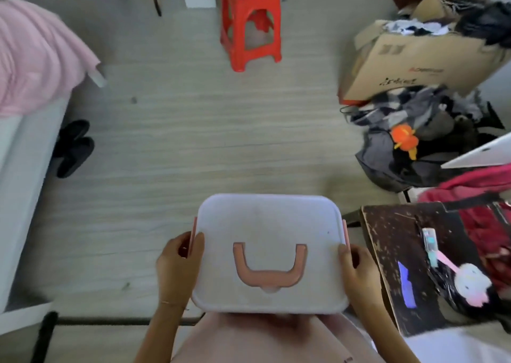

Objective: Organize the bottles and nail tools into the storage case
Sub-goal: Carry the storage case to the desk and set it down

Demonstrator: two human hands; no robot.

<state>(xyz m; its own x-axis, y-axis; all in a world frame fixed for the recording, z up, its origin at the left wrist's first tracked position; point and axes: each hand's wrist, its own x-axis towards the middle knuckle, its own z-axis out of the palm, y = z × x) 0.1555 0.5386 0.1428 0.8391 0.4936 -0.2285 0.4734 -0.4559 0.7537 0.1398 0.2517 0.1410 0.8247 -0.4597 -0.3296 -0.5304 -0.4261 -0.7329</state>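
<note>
On the person's lap, low in the centre of the view, rests the storage case [269, 252], a pale lilac box with its lid down and a pink U-shaped handle [269, 268] folded flat on top. The left hand [177, 268] grips the case's left edge, thumb over the lid and fingers curled round the pink side latch [192, 236]. The right hand [359, 274] clamps the right edge the same way, beside the other latch [344, 234]. No writing shows on the case.

Right of the case, a dark, scuffed board [392, 265] carries a pink cat-faced brush [467, 282] and a small clear and mint tool [430, 245], both blurred. Beyond the case to the right, a cardboard box [414, 61] bears red and black print too blurred to read, with heaped clothes [414, 130] below it. Straight beyond the case stands a red plastic stool [250, 25] on grey wood-grain floor [193, 130]. Left of the case sit black slippers [73, 148] and a bed with pink bedding [36, 58].
</note>
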